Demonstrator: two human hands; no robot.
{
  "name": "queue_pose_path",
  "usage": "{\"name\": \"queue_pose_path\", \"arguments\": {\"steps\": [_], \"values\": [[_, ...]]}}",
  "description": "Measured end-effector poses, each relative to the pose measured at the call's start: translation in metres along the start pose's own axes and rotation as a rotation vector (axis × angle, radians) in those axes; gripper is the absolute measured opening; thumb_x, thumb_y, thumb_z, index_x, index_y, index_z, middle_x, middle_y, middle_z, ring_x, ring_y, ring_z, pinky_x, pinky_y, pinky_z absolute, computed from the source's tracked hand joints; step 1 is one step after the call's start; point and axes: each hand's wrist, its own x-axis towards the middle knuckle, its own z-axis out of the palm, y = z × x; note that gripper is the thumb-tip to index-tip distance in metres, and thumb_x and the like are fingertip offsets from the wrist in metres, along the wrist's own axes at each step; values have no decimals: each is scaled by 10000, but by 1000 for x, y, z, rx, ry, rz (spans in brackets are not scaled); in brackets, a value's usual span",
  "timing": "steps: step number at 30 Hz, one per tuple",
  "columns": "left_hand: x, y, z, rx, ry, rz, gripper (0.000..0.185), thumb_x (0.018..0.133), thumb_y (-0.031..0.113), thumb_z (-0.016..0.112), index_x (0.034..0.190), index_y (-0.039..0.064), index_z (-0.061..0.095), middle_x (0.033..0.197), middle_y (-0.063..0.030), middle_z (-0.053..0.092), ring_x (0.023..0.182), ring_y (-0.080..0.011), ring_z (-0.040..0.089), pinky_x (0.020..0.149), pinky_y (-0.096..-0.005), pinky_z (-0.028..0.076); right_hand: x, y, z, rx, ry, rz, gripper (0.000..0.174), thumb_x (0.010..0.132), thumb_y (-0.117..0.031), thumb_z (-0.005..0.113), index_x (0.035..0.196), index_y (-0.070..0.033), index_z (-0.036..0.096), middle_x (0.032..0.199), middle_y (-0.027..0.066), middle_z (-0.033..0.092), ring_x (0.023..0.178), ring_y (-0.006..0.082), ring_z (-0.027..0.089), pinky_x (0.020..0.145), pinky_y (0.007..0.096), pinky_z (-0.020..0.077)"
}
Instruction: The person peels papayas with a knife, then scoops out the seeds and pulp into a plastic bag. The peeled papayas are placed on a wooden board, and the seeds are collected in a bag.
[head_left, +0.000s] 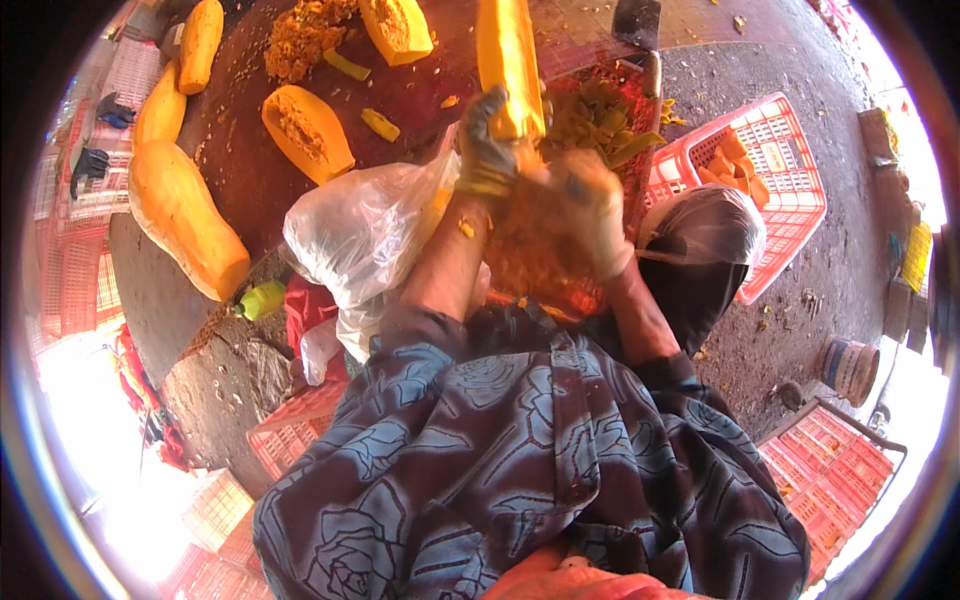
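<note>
My left hand (486, 146), in a dark and yellow work glove, grips the lower end of a long peeled pumpkin piece (511, 64) that points away from me. Beside its near end is my right hand (589, 206), in a pale glove and blurred; its fingers are curled, but whatever it may hold cannot be made out. Under both hands lies orange pulp (532, 251) in a red crate between my knees. Green and yellow peelings (600, 124) fill the crate's far part. Two cut pumpkin pieces with fibrous hollows (300, 135) (396, 30) rest on the dark red board.
Whole peeled pumpkins (184, 217) line the board's left edge, near scooped pulp (300, 37). A cleaver blade (636, 22) lies at the far right. Right of my knee stands a pink crate (799, 165) with orange pieces. A green bottle (262, 300) lies at left.
</note>
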Motion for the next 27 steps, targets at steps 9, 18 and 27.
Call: {"name": "queue_pose_path", "arguments": {"steps": [9,18,27], "values": [[-5,4,15,-90,-66,-45,478,857,210,686,1234,-60,572,1117,-201,659,1006,-325,649,920,-472,539,33,42,2,-211,3,15,205,788,-48,720,980,-107,760,952,77,700,953,294,633,826,375,514],[2,4,-12,54,10,44,412,868,196,695,1174,-57,581,1037,-202,661,921,-370,677,794,-450,583,-23,23,-25,-428,-223,-16,283,764,-94,719,1043,-131,745,1052,92,688,1039,326,616,859,412,523],[3,-3,-19,135,63,32,361,865,162,682,1162,-23,592,1013,-161,655,852,-314,665,758,-421,587,-33,23,11,-502,-386,-137,278,748,-121,686,1022,-113,727,1055,111,635,1015,351,575,871,446,488]]}}
